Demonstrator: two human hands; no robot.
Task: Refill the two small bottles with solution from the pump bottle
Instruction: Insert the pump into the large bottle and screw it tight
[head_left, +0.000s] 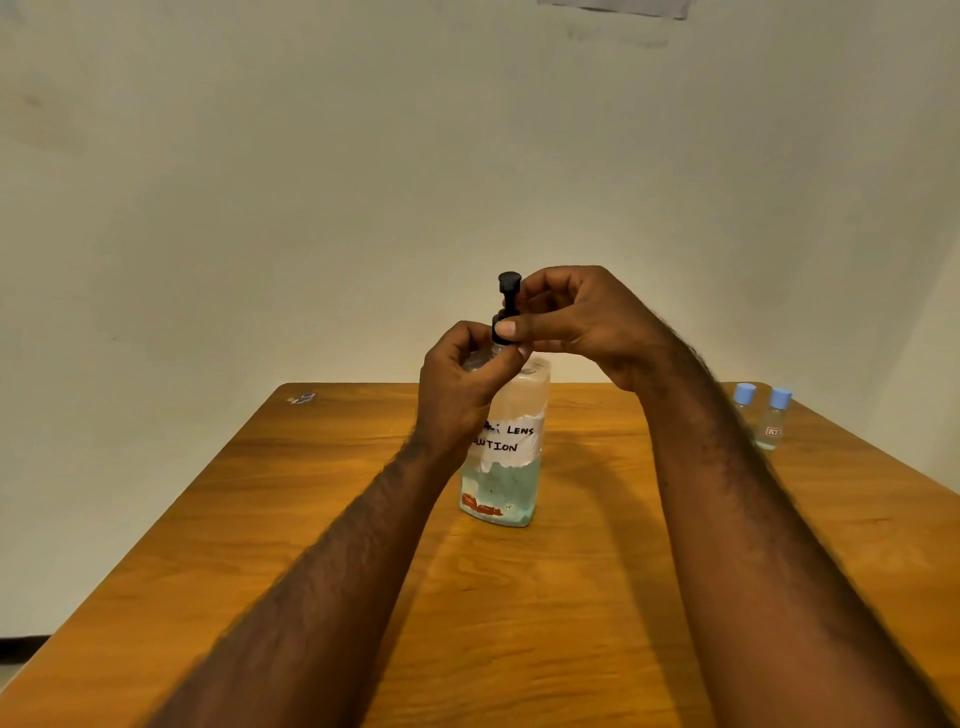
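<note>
A clear pump bottle (511, 467) with a white hand-written label and a little bluish liquid stands upright mid-table. Its black pump head (509, 291) rises above my hands. My left hand (462, 387) grips the bottle's shoulder from the left. My right hand (566, 322) pinches the black pump collar with thumb and fingers. Two small clear bottles with blue caps stand side by side at the far right edge, one (744, 402) partly hidden by my right forearm, the other (774, 423) with a small label.
The wooden table (311, 519) meets a plain wall at the back. A small bluish scrap (301, 398) lies at its far left corner. My forearms cross the table's near half.
</note>
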